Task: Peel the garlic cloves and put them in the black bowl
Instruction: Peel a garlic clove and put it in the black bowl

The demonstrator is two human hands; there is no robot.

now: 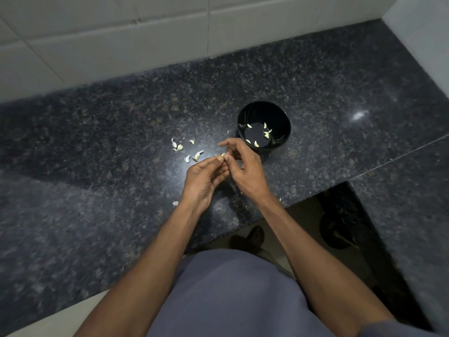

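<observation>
Grey cloth at the person's waist is filling the bottom of the view, with both bare forearms reaching forward over the dark speckled granite bench. Just in front of the black bowl, the left hand and right hand are meeting, and both are pinching one small garlic clove between their fingertips; each grip is curling closed on it, with the right forefinger sticking out straight. Peeling appears to be the step in hand, though whether skin is coming away is too small to tell. Several pale peeled cloves are lying in the bowl's bottom. Left of the bowl, a scatter of garlic pieces and papery skins is lying on the bench, and one stray skin flake is sitting farther from the bowl, beside the left wrist. Judging from this, the task is partly done. Next, the clove probably needs stripping bare, then a short carry to the bowl and a drop inside.
</observation>
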